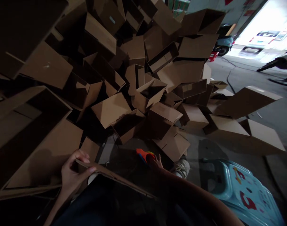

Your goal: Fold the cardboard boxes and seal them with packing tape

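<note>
My left hand [74, 169] pinches the end of a flat cardboard piece [120, 179] between thumb and fingers. The piece slants down to the right across my lap, seen nearly edge-on. Lower and ahead, my right hand [158, 162] is on what looks like an orange tape dispenser [141, 153] with blue and yellow-green parts. Some of its fingers show past the dispenser; the others are hidden or in shadow. Left of my left hand stands a large open cardboard box [46, 153].
A big heap of open cardboard boxes [111, 108] spreads ahead, with more boxes [230, 127] on the floor at right. A light-blue plastic stool [254, 191] stands at lower right, near my shoe [183, 168]. Farther back, a scooter [224, 44] is by the bright doorway.
</note>
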`<action>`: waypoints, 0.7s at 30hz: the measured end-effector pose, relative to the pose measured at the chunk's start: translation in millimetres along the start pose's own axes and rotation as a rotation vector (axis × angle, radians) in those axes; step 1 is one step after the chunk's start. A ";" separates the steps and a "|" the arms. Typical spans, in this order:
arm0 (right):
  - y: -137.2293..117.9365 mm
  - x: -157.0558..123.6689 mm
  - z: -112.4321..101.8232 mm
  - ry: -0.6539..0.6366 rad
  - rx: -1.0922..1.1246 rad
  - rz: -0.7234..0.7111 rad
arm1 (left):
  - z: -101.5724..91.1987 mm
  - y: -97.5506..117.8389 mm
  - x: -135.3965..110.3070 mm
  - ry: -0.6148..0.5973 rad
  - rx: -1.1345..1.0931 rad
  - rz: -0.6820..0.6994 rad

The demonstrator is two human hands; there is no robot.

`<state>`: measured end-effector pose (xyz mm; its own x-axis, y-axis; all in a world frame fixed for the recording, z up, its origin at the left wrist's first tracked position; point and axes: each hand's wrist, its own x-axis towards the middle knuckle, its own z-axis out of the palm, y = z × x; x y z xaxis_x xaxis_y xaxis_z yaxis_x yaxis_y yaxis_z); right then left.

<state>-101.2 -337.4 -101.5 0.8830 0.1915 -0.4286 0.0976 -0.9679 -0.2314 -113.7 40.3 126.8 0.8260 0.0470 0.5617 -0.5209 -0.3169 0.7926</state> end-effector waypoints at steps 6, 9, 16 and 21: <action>18.3 -16.5 -24.5 0.049 0.014 0.112 | 3.4 -7.1 -5.1 -0.021 -0.069 -0.063; 42.2 -25.3 -42.0 0.133 0.026 0.210 | 4.2 -10.0 -6.0 -0.041 -0.055 -0.042; 101.0 -38.4 -60.9 0.343 0.105 0.456 | 9.8 -1.6 -9.1 0.009 -0.019 -0.132; 131.7 -55.2 -60.6 0.412 0.202 0.497 | 19.1 8.0 -11.3 0.042 -0.080 -0.267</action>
<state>-109.3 -485.3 -55.3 0.9077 -0.3848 -0.1674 -0.4176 -0.8681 -0.2684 -123.0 19.2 122.2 0.9275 0.1580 0.3388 -0.3032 -0.2121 0.9290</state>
